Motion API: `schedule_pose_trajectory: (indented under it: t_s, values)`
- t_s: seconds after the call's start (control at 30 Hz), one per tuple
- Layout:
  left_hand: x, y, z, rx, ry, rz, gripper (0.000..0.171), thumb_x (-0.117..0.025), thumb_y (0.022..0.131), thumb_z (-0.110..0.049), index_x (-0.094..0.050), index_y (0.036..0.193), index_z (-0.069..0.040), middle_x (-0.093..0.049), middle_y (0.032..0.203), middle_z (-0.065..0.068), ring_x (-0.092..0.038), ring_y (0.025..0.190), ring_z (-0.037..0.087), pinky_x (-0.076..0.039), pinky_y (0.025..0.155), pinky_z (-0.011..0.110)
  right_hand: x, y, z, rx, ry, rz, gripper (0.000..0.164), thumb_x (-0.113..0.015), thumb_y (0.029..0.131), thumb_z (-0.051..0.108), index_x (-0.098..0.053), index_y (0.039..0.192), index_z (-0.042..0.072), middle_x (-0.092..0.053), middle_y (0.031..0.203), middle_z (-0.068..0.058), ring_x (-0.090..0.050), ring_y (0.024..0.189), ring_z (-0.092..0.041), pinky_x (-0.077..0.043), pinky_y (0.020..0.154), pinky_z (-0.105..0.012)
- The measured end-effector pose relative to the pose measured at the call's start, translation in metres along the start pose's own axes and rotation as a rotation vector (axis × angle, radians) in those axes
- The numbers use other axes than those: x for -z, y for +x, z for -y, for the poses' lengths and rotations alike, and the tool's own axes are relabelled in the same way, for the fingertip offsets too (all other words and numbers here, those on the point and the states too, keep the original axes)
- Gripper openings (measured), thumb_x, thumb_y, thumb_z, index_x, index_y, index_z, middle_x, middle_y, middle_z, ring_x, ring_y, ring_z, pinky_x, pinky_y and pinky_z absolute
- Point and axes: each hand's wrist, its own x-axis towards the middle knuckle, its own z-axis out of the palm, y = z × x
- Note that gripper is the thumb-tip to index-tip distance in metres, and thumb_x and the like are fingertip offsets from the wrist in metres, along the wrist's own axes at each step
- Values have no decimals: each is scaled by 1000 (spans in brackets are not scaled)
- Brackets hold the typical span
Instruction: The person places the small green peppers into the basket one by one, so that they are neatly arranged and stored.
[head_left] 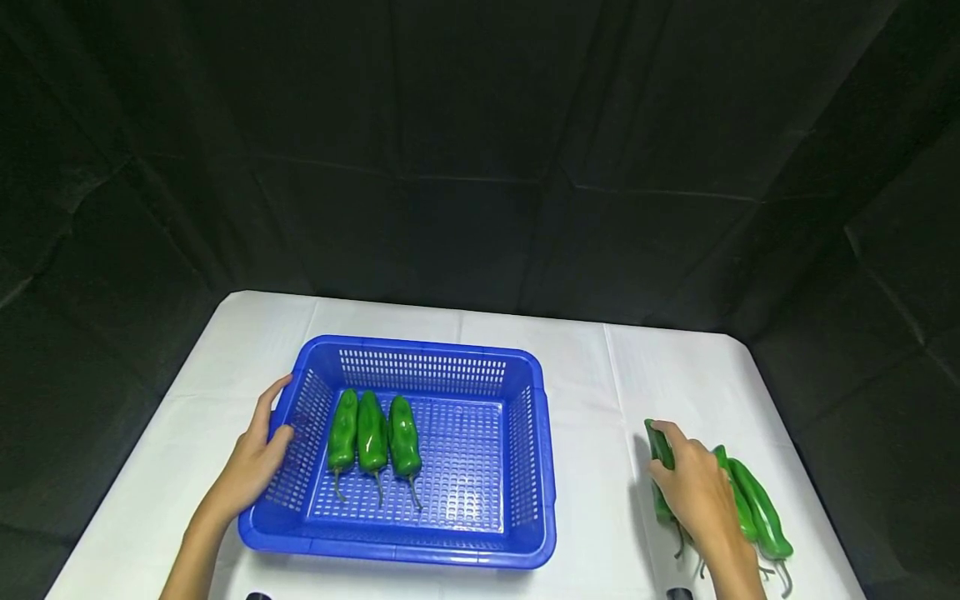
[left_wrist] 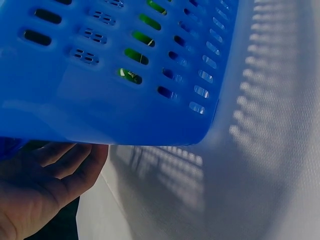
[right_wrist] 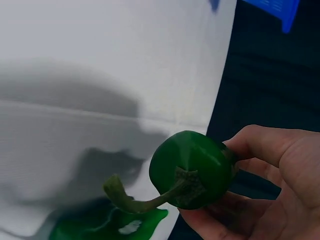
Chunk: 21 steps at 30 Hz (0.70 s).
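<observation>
A blue perforated plastic basket [head_left: 525,500] stands on the white-covered table with three green peppers [head_left: 372,433] side by side in its left half, stems toward me. At the basket's left rim, my left hand [head_left: 251,467] grips the edge, thumb over the top and fingers against the outside. The left wrist view shows those fingers [left_wrist: 82,170] tucked beneath the blue rim. Over on the right, my right hand [head_left: 697,487] holds a green pepper [head_left: 660,467] between thumb and fingers. Its stem end [right_wrist: 187,185] faces the right wrist camera, and it appears raised off the cloth.
More green peppers [head_left: 761,508] lie beside and partly under my right hand; how many is hidden. White cloth [head_left: 592,417] covers the table between basket and peppers. Black fabric [head_left: 480,167] hangs behind and at both sides.
</observation>
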Motion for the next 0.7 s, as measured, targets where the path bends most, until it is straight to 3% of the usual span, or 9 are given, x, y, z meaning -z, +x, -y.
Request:
schedule_pose_trajectory:
  t_s: [0.33, 0.53, 0.7]
  values:
    - [0, 0, 0, -1, 1, 7, 68, -36, 100, -7, -10, 160, -27, -46, 135, 39, -63, 95, 41, -53, 65, 45, 7, 1, 12, 27, -6, -63, 52, -67, 84, 4, -55, 135, 5, -63, 94, -27, -57, 70, -29, -43, 56, -43]
    - [0, 1, 0, 4, 2, 9, 68, -36, 100, -7, -10, 160, -27, -46, 136, 39, -64, 94, 40, -54, 64, 45, 13, 2, 19, 47, -7, -77, 53, -67, 84, 5, -54, 135, 7, -63, 95, -27, -58, 72, -33, -44, 61, -50]
    - [0, 0, 0, 6, -1, 10, 68, -36, 100, -7, -9, 160, -28, -45, 136, 39, -65, 94, 41, -55, 63, 46, 18, 4, 28, 56, 9, -71, 53, -66, 86, 6, -54, 137, 8, -63, 97, -27, -58, 72, -32, -41, 58, -45]
